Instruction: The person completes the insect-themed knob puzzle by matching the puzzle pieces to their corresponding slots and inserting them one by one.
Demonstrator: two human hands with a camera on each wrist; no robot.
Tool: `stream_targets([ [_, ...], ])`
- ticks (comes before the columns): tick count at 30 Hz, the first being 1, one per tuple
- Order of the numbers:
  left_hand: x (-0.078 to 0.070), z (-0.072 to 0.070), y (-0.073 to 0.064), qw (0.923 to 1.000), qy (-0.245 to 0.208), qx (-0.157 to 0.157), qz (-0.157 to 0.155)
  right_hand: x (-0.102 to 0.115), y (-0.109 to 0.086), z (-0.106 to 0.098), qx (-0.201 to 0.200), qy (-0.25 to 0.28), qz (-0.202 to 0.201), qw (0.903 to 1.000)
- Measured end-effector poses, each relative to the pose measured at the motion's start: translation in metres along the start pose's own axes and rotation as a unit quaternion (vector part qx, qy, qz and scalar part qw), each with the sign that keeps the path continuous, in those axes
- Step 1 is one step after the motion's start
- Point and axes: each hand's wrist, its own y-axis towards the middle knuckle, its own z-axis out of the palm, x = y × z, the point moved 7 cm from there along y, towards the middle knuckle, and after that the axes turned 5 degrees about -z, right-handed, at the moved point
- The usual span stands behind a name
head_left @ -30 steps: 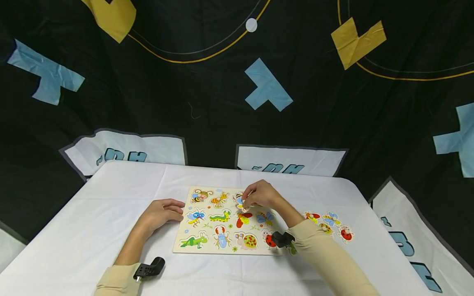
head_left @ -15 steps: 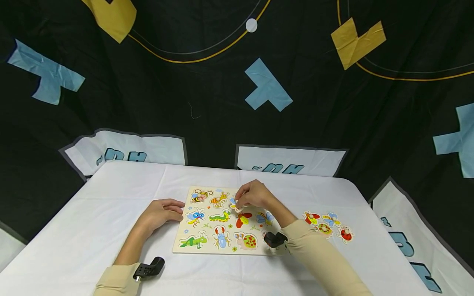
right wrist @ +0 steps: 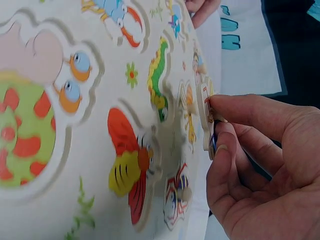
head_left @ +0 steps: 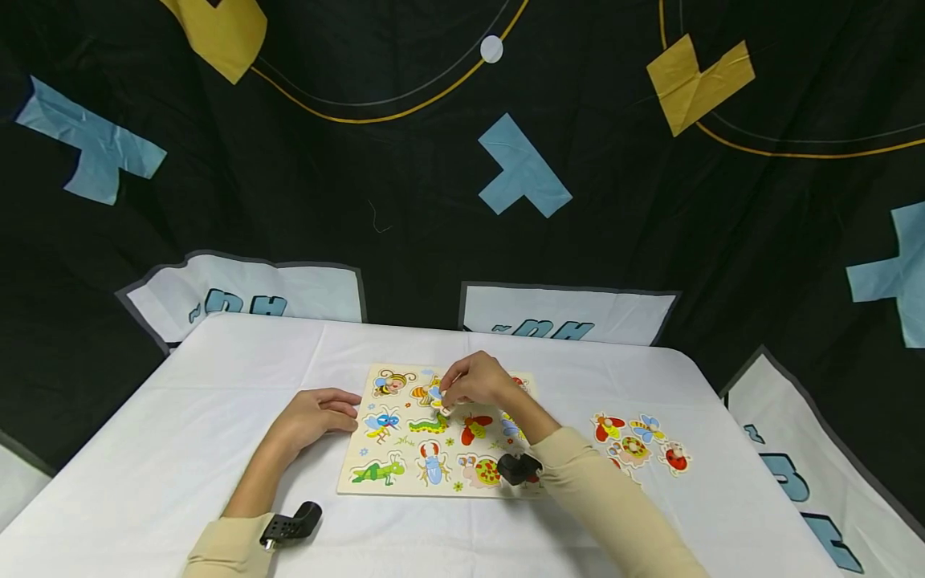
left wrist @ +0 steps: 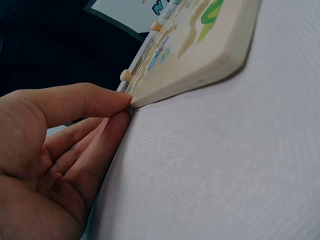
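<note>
Black cloth backdrop [head_left: 405, 233] with light-blue shapes [head_left: 526, 168] and gold shapes [head_left: 688, 92] behind a white-covered table [head_left: 195, 417].

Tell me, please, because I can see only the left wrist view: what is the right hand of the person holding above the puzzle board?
Observer: The right hand pinches a blue-winged insect piece.
Operator: I understand. Is there also any loose piece beside the board, on the side which my view does not show?
Observer: Yes, a ladybug piece lies on the white tablecloth, to the right of the puzzle board.
</note>
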Motion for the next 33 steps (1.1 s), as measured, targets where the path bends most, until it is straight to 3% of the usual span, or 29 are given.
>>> stream_targets([
  [11, 0.0, 0.0, 0.0, 1.0, -0.002, 0.001, 0.001, 0.016, 0.005, 0.021, 0.018, 0.008, 0.0, 0.9998],
  [33, 0.0, 0.0, 0.001, 1.0, -0.007, 0.002, 0.003, 0.023, 0.008, 0.048, 0.02, 0.008, -0.016, 0.9996],
])
